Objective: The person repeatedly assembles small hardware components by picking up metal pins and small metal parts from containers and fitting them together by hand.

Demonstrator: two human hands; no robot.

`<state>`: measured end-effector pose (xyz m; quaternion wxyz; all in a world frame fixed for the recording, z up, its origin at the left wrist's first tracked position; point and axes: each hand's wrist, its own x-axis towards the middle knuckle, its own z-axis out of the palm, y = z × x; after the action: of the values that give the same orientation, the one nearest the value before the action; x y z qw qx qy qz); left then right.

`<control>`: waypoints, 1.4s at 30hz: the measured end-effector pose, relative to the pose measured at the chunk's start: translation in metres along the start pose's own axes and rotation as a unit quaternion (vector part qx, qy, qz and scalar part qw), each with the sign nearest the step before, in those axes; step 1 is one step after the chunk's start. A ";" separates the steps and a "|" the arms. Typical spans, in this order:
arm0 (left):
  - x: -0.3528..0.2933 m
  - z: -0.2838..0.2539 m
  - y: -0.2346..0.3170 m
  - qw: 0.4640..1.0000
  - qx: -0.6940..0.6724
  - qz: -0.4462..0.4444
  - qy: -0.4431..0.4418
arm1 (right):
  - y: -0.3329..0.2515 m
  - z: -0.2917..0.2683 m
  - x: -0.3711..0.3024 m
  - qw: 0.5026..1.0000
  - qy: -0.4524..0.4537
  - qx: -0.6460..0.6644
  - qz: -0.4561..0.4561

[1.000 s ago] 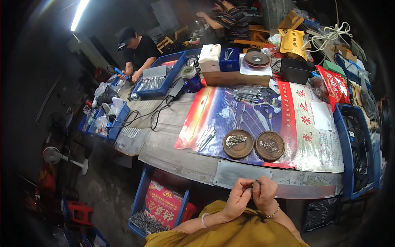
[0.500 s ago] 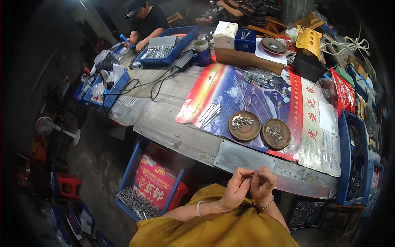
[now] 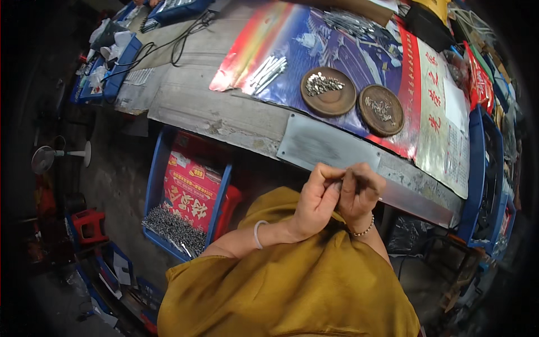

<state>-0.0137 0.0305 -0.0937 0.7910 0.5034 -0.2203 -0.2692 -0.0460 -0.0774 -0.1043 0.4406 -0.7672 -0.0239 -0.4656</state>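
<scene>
Both hands meet at the table's front edge, close above my yellow-brown clothing. My left hand is closed, thumb and fingers pinched at its tip. My right hand is closed too, its bent fingertips touching the left ones. Whatever lies between them is hidden or too small to name. Just beyond the hands a grey metal plate is fixed at the table edge. Two round brown dishes stand past it: the left dish holds small shiny metal pieces, the right dish finer metal bits.
Thin silvery rods lie on the printed poster, with more metal parts farther back. A blue bin below the table's left side holds small metal parts. Another blue bin stands at the right edge. Black cables cross the table.
The view has tilted down, so the table sits higher and the far workers are mostly out of sight. My hands stay pressed together, fingertips still pinched.
</scene>
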 end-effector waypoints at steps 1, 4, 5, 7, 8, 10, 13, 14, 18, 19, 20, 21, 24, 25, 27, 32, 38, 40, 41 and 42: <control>-0.001 0.001 -0.001 1.000 -0.018 0.006 -0.004 | -0.002 0.000 -0.004 1.000 0.011 -0.011 0.023; -0.002 -0.004 0.003 0.997 -0.062 -0.022 -0.050 | -0.013 -0.008 0.003 0.946 0.046 0.130 0.294; -0.001 -0.002 0.005 0.998 -0.059 -0.020 -0.031 | -0.016 -0.007 0.006 0.937 0.053 0.169 0.301; 0.002 0.000 0.005 0.999 -0.044 -0.013 -0.026 | -0.011 -0.001 0.002 0.977 0.046 0.084 0.191; 0.001 0.000 0.004 0.999 -0.028 -0.005 -0.018 | -0.007 0.002 -0.003 0.996 0.035 -0.001 0.076; 0.000 -0.002 0.001 1.000 -0.010 -0.009 -0.013 | 0.004 0.004 -0.009 0.999 0.030 0.006 0.030; 0.001 -0.004 -0.002 1.000 -0.012 -0.025 -0.006 | 0.004 0.006 -0.011 0.998 0.021 -0.048 0.035; 0.002 -0.006 -0.002 0.999 -0.027 -0.035 0.002 | 0.003 0.006 -0.009 0.998 0.019 -0.048 0.034; 0.004 -0.009 0.002 0.984 -0.148 -0.088 -0.038 | -0.005 -0.007 0.007 0.962 0.011 0.055 0.266; 0.007 -0.011 0.007 0.967 -0.216 -0.136 -0.027 | -0.005 -0.012 0.008 0.934 0.017 0.147 0.324; 0.010 -0.013 0.011 0.942 -0.281 -0.184 -0.014 | -0.006 -0.015 0.007 0.894 0.023 0.239 0.379; 0.013 -0.016 0.013 0.927 -0.306 -0.218 -0.006 | -0.008 -0.016 0.007 0.896 0.025 0.231 0.378; 0.012 -0.025 0.016 0.893 -0.352 -0.280 -0.035 | -0.005 -0.017 0.004 0.914 0.026 0.206 0.349; 0.010 -0.026 0.017 0.893 -0.351 -0.278 -0.031 | -0.002 -0.021 0.000 0.912 -0.003 0.217 0.349; 0.006 -0.030 0.015 0.895 -0.342 -0.281 -0.050 | 0.000 -0.021 -0.004 0.916 -0.012 0.188 0.353; -0.010 -0.047 0.012 0.928 -0.297 -0.225 -0.019 | -0.004 -0.015 -0.007 0.928 -0.041 0.112 0.353; -0.042 -0.109 0.041 0.985 -0.002 -0.138 0.106 | -0.004 -0.022 -0.012 0.965 -0.074 0.071 0.243; -0.067 -0.157 0.061 0.959 0.072 -0.122 0.245 | 0.001 -0.021 -0.013 0.963 -0.087 0.053 0.250; -0.085 -0.187 0.072 0.937 0.179 -0.082 0.289 | 0.000 -0.021 -0.011 0.964 -0.099 0.049 0.243; -0.109 -0.227 0.075 0.913 0.231 -0.035 0.334 | -0.001 -0.019 -0.009 0.964 -0.109 0.047 0.236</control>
<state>0.0594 0.2807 -0.1237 0.6698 0.7403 0.0183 -0.0544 -0.0645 -0.0865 -0.1072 0.5687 -0.7755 0.0879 -0.2598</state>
